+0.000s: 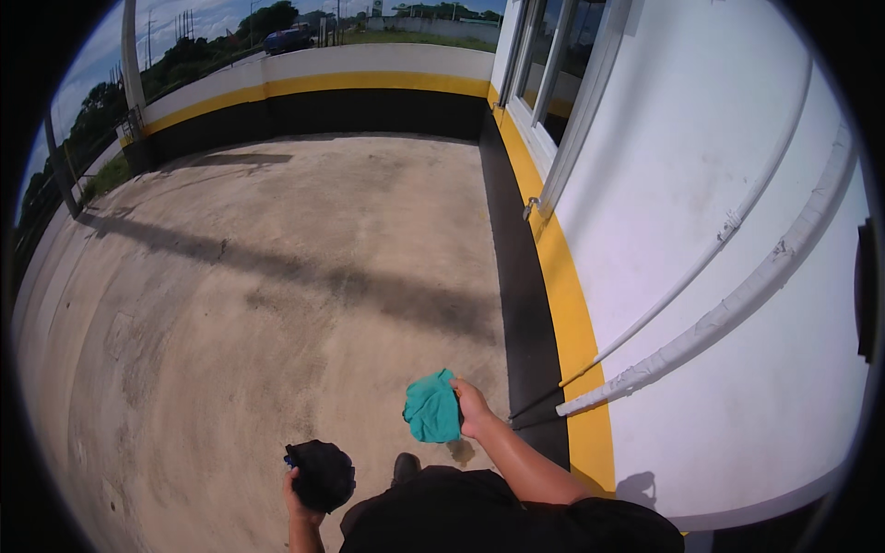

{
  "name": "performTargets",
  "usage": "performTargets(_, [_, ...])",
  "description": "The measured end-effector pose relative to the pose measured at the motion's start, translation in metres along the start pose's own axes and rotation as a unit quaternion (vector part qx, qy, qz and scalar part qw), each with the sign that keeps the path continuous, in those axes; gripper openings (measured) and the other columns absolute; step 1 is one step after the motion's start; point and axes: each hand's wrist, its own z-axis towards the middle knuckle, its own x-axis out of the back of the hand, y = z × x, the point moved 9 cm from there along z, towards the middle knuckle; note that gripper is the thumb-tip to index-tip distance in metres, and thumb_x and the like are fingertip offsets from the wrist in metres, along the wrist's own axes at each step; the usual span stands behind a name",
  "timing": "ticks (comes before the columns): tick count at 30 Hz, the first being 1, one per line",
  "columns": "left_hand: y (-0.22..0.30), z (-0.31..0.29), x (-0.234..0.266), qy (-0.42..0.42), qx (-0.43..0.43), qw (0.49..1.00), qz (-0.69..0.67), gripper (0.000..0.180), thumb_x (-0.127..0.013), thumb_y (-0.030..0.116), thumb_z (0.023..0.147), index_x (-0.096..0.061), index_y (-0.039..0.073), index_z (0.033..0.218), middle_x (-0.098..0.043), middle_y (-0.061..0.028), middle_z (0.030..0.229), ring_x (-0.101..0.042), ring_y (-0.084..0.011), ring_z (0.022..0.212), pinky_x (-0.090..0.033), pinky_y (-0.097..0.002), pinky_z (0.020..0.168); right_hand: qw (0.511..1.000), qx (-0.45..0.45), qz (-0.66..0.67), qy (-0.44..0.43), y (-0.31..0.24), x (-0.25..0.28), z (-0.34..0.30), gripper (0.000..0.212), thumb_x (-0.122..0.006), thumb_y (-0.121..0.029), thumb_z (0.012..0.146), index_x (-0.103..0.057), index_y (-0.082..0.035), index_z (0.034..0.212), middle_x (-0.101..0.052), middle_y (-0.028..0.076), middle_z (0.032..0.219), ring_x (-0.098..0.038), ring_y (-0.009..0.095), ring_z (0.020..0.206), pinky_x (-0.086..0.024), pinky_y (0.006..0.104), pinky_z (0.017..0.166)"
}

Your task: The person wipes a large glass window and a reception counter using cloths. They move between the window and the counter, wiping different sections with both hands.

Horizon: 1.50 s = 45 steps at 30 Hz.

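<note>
A crumpled teal cloth (430, 409) hangs from my right hand (472, 408), whose fingers are closed on its right side. Lower down and to the left, my left hand (300, 505) grips a dark, rounded, soft-looking black bundle (324, 476). A small bit of blue shows at the bundle's left edge; its exact kind cannot be made out. Most of my left fingers are hidden behind it. Both things are held above the concrete ground, apart from each other.
Close on my right stands a white, yellow and black wall (701, 166) with white pipes (728, 313) and a sliding window (553, 78). A low wall (369, 101) bounds the concrete ground (277, 350) ahead. My shoe (404, 468) shows below.
</note>
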Motion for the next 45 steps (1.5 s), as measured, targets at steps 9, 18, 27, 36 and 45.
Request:
performTargets(9, [0.117,0.264,-0.081,-0.026,-0.036,0.998,-0.035,0.067,-0.055,0.050,0.093,-0.057,0.009,0.146,-0.065,-0.0155,0.141,-0.063,-0.0376,0.127,-0.050,-0.0538,0.111,0.991,0.124,-0.007,-0.052,-0.241,-0.113,0.178,0.051,-0.041,-0.039,0.110,-0.061,0.002,0.133,-0.072,0.017,0.127,-0.072,0.031,0.115,-0.056,0.0467,0.104])
performTargets(18, [0.158,0.586,-0.289,-0.145,0.054,0.987,0.049,0.066,-0.056,0.051,0.094,-0.056,0.011,0.146,-0.066,-0.0147,0.136,-0.065,-0.0367,0.123,-0.053,-0.0550,0.104,0.955,0.190,0.157,0.164,-0.371,0.040,0.307,0.042,-0.050,-0.030,0.108,-0.062,0.002,0.132,-0.071,0.017,0.129,-0.070,0.034,0.117,-0.054,0.0490,0.106])
performTargets(27, [0.097,0.847,-0.525,-0.293,0.256,0.913,0.125,0.068,-0.053,0.049,0.102,-0.047,0.005,0.153,-0.059,-0.0182,0.149,-0.059,-0.0372,0.135,-0.045,-0.0542,0.117,0.928,0.294,0.225,0.046,-0.473,0.049,0.398,0.059,-0.041,-0.035,0.107,-0.044,0.003,0.152,-0.056,0.022,0.150,-0.054,0.040,0.140,-0.039,0.0584,0.120])
performTargets(36, [0.012,1.015,-0.661,-0.226,0.329,0.903,0.161,0.055,-0.056,0.038,0.103,-0.055,0.001,0.144,-0.066,-0.0185,0.140,-0.065,-0.0348,0.127,-0.046,-0.0492,0.116,0.943,0.262,0.197,0.058,-0.701,0.062,0.546,0.057,-0.041,-0.043,0.111,-0.049,-0.002,0.150,-0.059,0.018,0.147,-0.058,0.037,0.136,-0.043,0.0534,0.118])
performTargets(45, [-0.101,1.244,-0.888,-0.303,0.256,0.881,0.257,0.046,-0.049,0.036,0.101,-0.064,0.002,0.127,-0.075,-0.0166,0.108,-0.074,-0.0330,0.094,-0.061,-0.0453,0.082,0.834,0.449,0.204,0.248,-0.914,0.118,0.557,0.052,-0.052,-0.041,0.109,-0.054,-0.003,0.145,-0.065,0.015,0.139,-0.063,0.032,0.130,-0.046,0.0518,0.115])
